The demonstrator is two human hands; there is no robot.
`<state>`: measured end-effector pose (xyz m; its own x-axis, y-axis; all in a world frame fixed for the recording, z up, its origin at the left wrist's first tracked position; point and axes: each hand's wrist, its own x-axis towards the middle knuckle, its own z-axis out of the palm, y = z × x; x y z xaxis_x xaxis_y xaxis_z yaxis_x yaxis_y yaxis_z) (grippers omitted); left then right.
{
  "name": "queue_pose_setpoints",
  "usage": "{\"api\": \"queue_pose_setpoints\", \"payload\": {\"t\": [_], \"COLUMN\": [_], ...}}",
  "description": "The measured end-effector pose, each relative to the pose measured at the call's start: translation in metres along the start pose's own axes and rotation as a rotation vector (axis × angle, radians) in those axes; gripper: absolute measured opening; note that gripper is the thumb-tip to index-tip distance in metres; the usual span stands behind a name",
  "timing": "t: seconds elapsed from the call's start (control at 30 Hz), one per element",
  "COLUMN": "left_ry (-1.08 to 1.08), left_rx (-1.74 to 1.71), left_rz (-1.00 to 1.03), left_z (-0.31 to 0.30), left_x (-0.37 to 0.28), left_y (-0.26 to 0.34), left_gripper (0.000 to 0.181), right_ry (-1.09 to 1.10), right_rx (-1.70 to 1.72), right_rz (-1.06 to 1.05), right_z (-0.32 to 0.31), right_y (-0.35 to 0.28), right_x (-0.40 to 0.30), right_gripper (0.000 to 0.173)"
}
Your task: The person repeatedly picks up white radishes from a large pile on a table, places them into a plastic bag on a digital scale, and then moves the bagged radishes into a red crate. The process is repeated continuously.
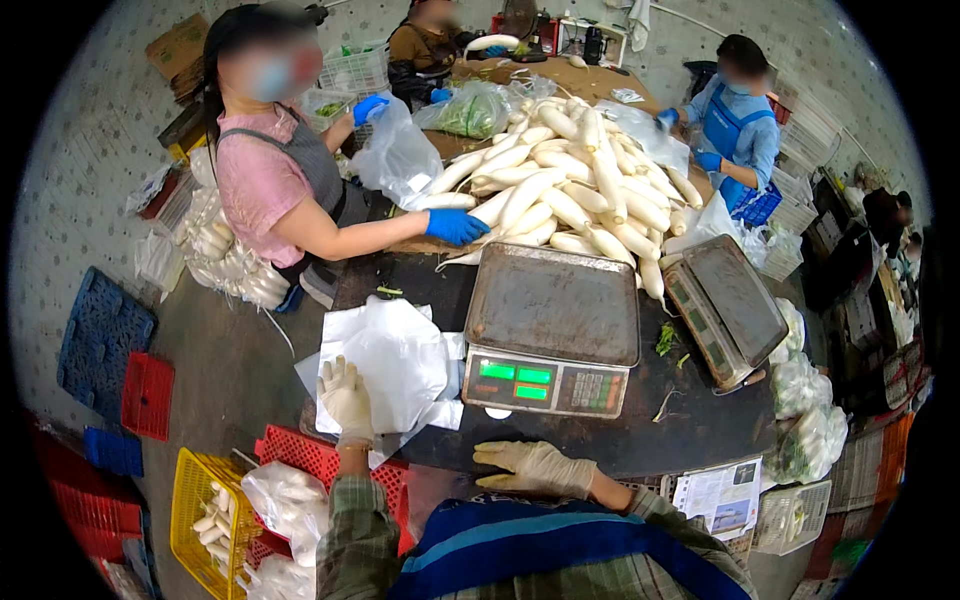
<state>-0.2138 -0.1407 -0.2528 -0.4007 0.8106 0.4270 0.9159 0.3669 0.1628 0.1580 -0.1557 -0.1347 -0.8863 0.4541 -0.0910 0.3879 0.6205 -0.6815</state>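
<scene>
My left hand [345, 397], in a cream glove, lies with fingers apart on a stack of clear plastic bags [397, 360] at the table's left side. My right hand [536, 466], gloved alike, rests flat at the near edge of the dark table [585, 446], in front of my blue apron, and holds nothing. Beyond it stands a digital scale [551, 326] with a bare metal tray and lit green displays. A big heap of white radishes [570, 172] lies behind the scale. A second scale [724, 311] stands turned at the right.
A co-worker at the left, in blue gloves, holds a plastic bag [397, 150] and touches the heap. Two more people are across the table. A yellow basket [187, 517] and a red crate [300, 454] stand below left; bagged vegetables [810, 442] and printed paper [718, 496] are at the right.
</scene>
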Motion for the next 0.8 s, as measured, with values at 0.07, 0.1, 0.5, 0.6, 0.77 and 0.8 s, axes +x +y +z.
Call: {"api": "queue_pose_setpoints", "payload": {"t": [0.07, 0.1, 0.5, 0.6, 0.77, 0.8], "left_ry": [0.171, 0.180, -0.327, -0.087, -0.003, -0.038], "left_rx": [-0.140, -0.260, -1.455, -1.273, -0.240, -0.202], "left_rz": [0.043, 0.050, -0.456, -0.398, 0.387, 0.325], "left_z": [-0.037, -0.048, -0.117, -0.106, 0.071, 0.062], "left_x": [0.009, 0.008, -0.032, 0.001, -0.032, -0.031], "left_y": [0.030, 0.044, 0.149, 0.130, 0.080, 0.090], "left_gripper": [0.032, 0.033, 0.030, 0.034, 0.040, 0.040], "right_ry": [0.146, 0.212, 0.539, 0.524, 0.523, 0.585], "right_rx": [0.048, 0.071, 1.403, 1.268, 1.226, 1.239], "right_rz": [-0.047, -0.071, 0.475, 0.465, 0.336, 0.281], "right_z": [-0.009, -0.011, -0.013, -0.027, -0.035, -0.058], "right_y": [0.007, 0.011, 0.048, 0.058, 0.074, 0.069], "right_x": [0.007, 0.011, 0.101, 0.103, 0.111, 0.105], "right_gripper": [0.044, 0.043, 0.033, 0.029, 0.028, 0.029]}}
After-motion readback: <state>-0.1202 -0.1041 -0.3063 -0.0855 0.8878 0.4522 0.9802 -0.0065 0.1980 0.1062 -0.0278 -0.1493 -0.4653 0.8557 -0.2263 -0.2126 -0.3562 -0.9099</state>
